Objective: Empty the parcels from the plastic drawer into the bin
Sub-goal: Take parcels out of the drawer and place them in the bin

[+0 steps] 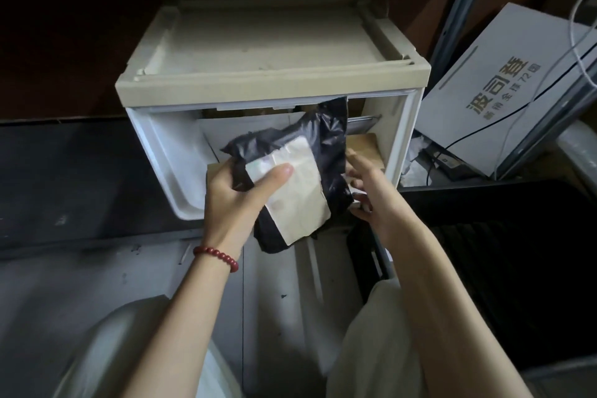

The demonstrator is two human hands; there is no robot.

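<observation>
The left hand (pixel 232 194) grips a black parcel (pixel 290 178) by one side, thumb on its pale label, and holds it over the open plastic drawer (pixel 168 155). The right hand (pixel 371 191) reaches in behind the parcel; I cannot tell whether it holds anything. The bag is slack and pinched at one edge only, so it may slip, snag the drawer's front wall, or drop short of the dark bin (pixel 484 236) at the right

The black parcel (pixel 329 139), its label (pixel 290 184) too blurred to read, hides the fingertips of the right hand (pixel 374 194).
</observation>
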